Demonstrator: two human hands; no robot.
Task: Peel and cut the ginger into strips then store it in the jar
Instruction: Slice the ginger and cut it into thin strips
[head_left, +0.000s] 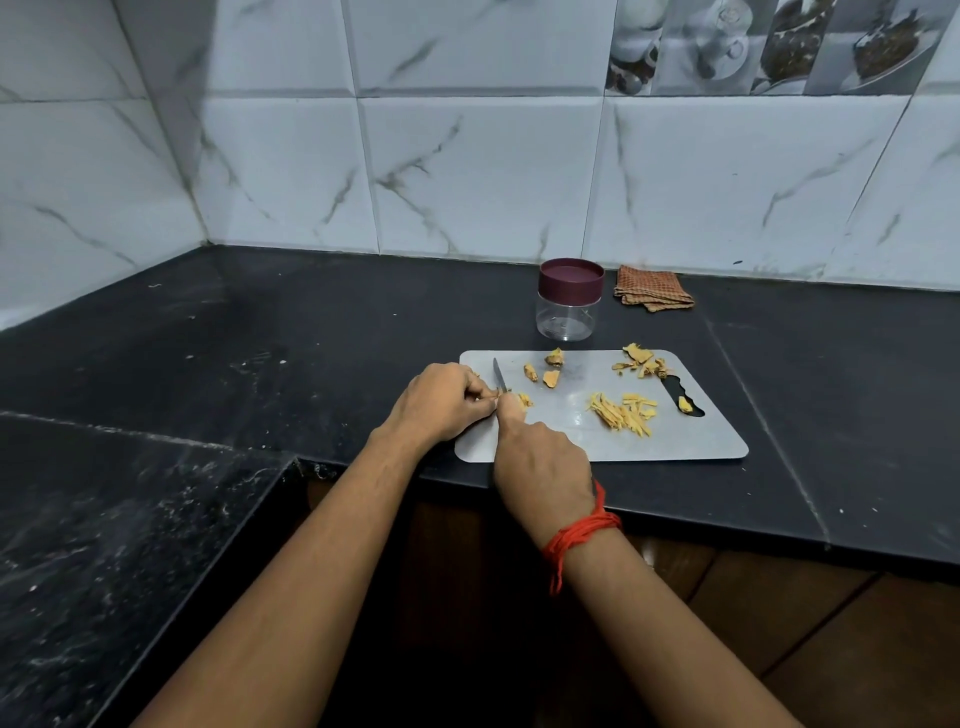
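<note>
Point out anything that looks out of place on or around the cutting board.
One ginger bit lies in the handle cutout at the right end of the cutting board, on the counter rather than the board. Otherwise nothing stands out.

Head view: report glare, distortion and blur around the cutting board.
Head view: soft glare on the cutting board left of the ginger strips; wide-angle distortion bends the wall tiles; the knife in the right hand and the ginger piece pinched by the left hand look sharp.
</note>
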